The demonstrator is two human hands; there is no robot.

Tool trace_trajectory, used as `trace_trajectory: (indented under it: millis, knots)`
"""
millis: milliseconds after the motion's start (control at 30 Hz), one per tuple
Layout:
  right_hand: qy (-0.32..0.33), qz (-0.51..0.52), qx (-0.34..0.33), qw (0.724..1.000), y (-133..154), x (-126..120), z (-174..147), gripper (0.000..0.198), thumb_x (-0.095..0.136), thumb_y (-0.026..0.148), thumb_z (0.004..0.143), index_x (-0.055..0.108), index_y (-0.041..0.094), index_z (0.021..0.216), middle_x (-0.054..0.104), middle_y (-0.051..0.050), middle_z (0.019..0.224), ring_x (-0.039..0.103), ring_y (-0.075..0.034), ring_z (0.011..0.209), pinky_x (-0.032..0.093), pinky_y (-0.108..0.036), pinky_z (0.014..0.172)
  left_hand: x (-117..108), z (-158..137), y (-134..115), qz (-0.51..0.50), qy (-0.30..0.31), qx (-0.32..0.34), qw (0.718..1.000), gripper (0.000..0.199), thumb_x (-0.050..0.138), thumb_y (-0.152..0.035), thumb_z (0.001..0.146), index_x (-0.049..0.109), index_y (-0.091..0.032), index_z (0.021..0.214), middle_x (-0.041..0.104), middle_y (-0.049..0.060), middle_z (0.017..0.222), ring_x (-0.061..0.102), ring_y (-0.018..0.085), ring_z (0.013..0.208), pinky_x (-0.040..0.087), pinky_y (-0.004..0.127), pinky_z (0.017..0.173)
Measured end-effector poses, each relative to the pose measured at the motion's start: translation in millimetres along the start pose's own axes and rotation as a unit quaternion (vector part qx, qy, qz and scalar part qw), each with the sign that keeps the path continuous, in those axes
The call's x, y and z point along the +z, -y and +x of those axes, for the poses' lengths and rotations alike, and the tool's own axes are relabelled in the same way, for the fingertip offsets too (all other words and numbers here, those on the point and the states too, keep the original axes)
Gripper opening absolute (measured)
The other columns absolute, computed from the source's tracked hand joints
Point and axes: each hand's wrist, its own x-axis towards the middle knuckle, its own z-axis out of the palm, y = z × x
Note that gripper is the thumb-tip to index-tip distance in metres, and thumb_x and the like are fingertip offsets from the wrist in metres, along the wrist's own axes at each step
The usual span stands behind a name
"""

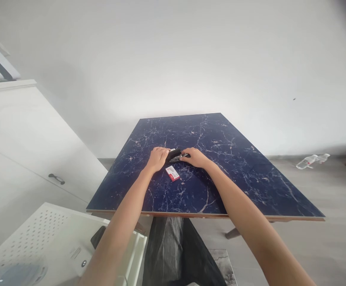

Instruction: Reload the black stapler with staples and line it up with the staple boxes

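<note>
A black stapler (174,155) lies on the dark blue marbled table (191,131), its top part lifted apart from its base. My left hand (158,158) is closed around its left end. On the other side, my right hand (196,157) grips the right end with thumb and fingers. What lies inside the stapler is too small to make out. Just in front of it, nearer to me, rests a small red-and-white box (172,173), untouched by either hand.
White cabinet doors (27,147) with a dark handle stand at the left. Below them is a white perforated surface (30,234) with a dark object near my left forearm. Clear plastic bottles (311,160) lie on the floor at the right. A white wall rises behind the table.
</note>
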Motion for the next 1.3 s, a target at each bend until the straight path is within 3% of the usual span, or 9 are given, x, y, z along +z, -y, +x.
trace_trajectory:
  millis: [267, 400, 600, 767, 867, 1000, 1100, 1200, 1300]
  knots:
    - [0.037, -0.042, 0.065, 0.996, -15.7, -27.2, -11.1, 0.026, 0.068, 0.030, 0.088, 0.074, 0.025, 0.113, 0.074, -0.004, 0.114, 0.067, -0.024, 0.102, 0.049, -0.033, 0.092, 1.4, 1.8, 5.0, -0.005, -0.033, 0.015, 0.999, 0.050, 0.029, -0.040, 0.106, 0.075, -0.022, 0.108, 0.074, 0.005, 0.116, 0.060, 0.024, 0.113, 0.039, 0.040, 0.106]
    - [0.029, -0.080, 0.056, 0.995, -17.4, -24.2, -11.0, 0.033, 0.066, 0.031, 0.090, 0.072, 0.023, 0.121, 0.071, -0.008, 0.122, 0.062, -0.027, 0.114, 0.044, -0.036, 0.102, 3.1, 1.7, 8.6, -0.007, -0.060, -0.001, 0.998, 0.046, 0.034, -0.039, 0.105, 0.075, -0.021, 0.103, 0.074, 0.006, 0.113, 0.060, 0.025, 0.110, 0.042, 0.040, 0.104]
    - [0.019, -0.101, 0.049, 0.994, -25.0, -17.9, -8.3, 0.019, 0.061, 0.027, 0.093, 0.075, 0.020, 0.103, 0.072, -0.009, 0.110, 0.064, -0.025, 0.108, 0.044, -0.035, 0.101, 1.1, -0.6, 8.3, -0.014, -0.090, 0.003, 0.996, 0.042, 0.038, -0.041, 0.105, 0.073, -0.019, 0.097, 0.073, 0.008, 0.107, 0.061, 0.025, 0.105, 0.044, 0.039, 0.099]
    - [-0.010, -0.103, 0.055, 0.993, -25.8, -12.0, -8.6, 0.034, 0.064, 0.025, 0.089, 0.069, 0.019, 0.122, 0.070, -0.011, 0.119, 0.062, -0.026, 0.112, 0.043, -0.036, 0.102, -0.3, -1.2, 7.1, -0.018, -0.091, 0.000, 0.996, 0.040, 0.040, -0.040, 0.105, 0.072, -0.019, 0.095, 0.072, 0.008, 0.107, 0.060, 0.025, 0.106, 0.045, 0.038, 0.098]
    - [-0.010, -0.106, 0.045, 0.993, -25.5, -8.4, -6.6, 0.023, 0.062, 0.023, 0.091, 0.074, 0.021, 0.110, 0.070, -0.009, 0.120, 0.061, -0.025, 0.112, 0.041, -0.037, 0.104, -0.6, -1.6, 6.5, -0.023, -0.085, -0.005, 0.996, 0.038, 0.041, -0.040, 0.104, 0.073, -0.019, 0.096, 0.072, 0.008, 0.108, 0.060, 0.025, 0.107, 0.045, 0.038, 0.097]
    - [-0.036, -0.071, 0.092, 0.993, -29.1, -8.0, -4.8, 0.016, 0.062, 0.029, 0.093, 0.072, 0.021, 0.102, 0.073, -0.009, 0.105, 0.065, -0.025, 0.100, 0.047, -0.036, 0.091, 0.1, -2.3, 7.3, -0.030, -0.087, -0.004, 0.996, 0.037, 0.043, -0.039, 0.104, 0.073, -0.019, 0.097, 0.072, 0.008, 0.108, 0.061, 0.025, 0.106, 0.046, 0.038, 0.097]
    - [-0.082, 0.032, 0.142, 0.986, -31.3, -8.8, -4.5, 0.011, 0.065, 0.029, 0.090, 0.068, 0.022, 0.098, 0.074, -0.005, 0.093, 0.067, -0.021, 0.088, 0.049, -0.033, 0.084, 1.0, -2.0, 9.5, -0.038, -0.091, 0.000, 0.995, 0.035, 0.044, -0.039, 0.103, 0.072, -0.019, 0.098, 0.072, 0.008, 0.108, 0.062, 0.025, 0.104, 0.046, 0.038, 0.096]
    - [-0.116, 0.244, 0.189, 0.944, -28.6, -8.6, -2.7, 0.016, 0.072, 0.035, 0.084, 0.063, 0.022, 0.087, 0.072, -0.002, 0.081, 0.067, -0.018, 0.079, 0.051, -0.030, 0.078, 1.6, -1.4, 11.1, -0.043, -0.092, -0.001, 0.995, 0.034, 0.045, -0.038, 0.103, 0.072, -0.019, 0.096, 0.072, 0.008, 0.107, 0.062, 0.024, 0.104, 0.046, 0.037, 0.095]
    - [-0.154, 0.462, 0.221, 0.845, -22.4, -8.4, -0.1, 0.032, 0.082, 0.041, 0.072, 0.057, 0.021, 0.078, 0.066, 0.002, 0.072, 0.064, -0.014, 0.071, 0.051, -0.026, 0.069, 1.5, -1.8, 10.8, -0.045, -0.082, -0.005, 0.996, 0.036, 0.044, -0.039, 0.103, 0.071, -0.019, 0.091, 0.071, 0.008, 0.102, 0.064, 0.024, 0.099, 0.047, 0.036, 0.091]
